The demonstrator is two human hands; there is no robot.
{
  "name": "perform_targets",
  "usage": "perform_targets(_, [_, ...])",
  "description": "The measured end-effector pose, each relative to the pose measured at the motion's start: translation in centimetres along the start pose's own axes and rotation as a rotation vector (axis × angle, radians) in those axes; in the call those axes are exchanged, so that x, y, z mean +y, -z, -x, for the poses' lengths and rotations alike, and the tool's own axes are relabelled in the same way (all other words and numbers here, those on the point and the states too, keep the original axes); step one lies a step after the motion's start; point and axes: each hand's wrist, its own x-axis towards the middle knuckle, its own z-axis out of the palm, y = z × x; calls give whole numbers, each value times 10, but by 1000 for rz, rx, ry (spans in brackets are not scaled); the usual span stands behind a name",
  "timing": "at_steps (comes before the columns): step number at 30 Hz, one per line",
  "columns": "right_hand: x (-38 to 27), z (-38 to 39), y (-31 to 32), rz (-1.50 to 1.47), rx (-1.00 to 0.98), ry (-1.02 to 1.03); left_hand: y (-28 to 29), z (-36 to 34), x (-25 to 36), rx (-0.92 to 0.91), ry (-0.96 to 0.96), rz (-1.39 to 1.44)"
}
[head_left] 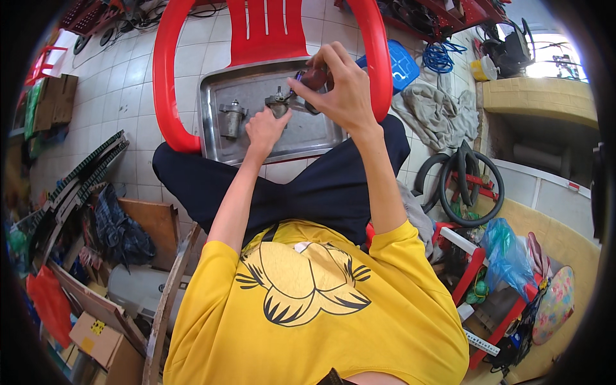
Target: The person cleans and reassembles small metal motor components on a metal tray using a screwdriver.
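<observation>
A shallow metal tray (212, 146) rests on a red plastic chair between my knees. Inside it, toward the left, stands a grey metal part (233, 119) with a roughly cylindrical body, a flange and a small stub on top. My left hand (264, 130) grips a similar flanged metal part (278, 102) near the tray's middle, fingers closed round its lower body. Just above and to the right, my right hand (343, 86) is closed on a dark red-brown, rounded thing (313, 79) pointing at that part. Fingers hide much of it, and its kind is unclear.
The red chair (165, 83) has arms curving around both sides of the tray. To its right lie a blue plastic container (402, 67), grey cloth (436, 112) and black rubber tubes (471, 186). Wooden boards (168, 295) and a cardboard box (96, 337) stand at lower left.
</observation>
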Motion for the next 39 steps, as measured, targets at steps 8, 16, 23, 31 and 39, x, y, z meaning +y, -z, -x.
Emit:
perform_targets(8, [-3, 3, 10, -254, -240, 68, -1, 0, -5, -1, 31, 29])
perform_targets(16, [-18, -10, -6, -177, -197, -36, 8, -2, -14, 16, 56, 60])
perform_targets(23, [-14, -11, -19, -448, -161, 81, 12, -8, -21, 26, 44, 84])
perform_targets(31, [-15, -14, -20, -122, -69, -91, 12, -7, -17, 15, 72, 54])
perform_targets(39, [-16, -10, -7, -361, -266, -72, 11, -7, -21, 23, 57, 58])
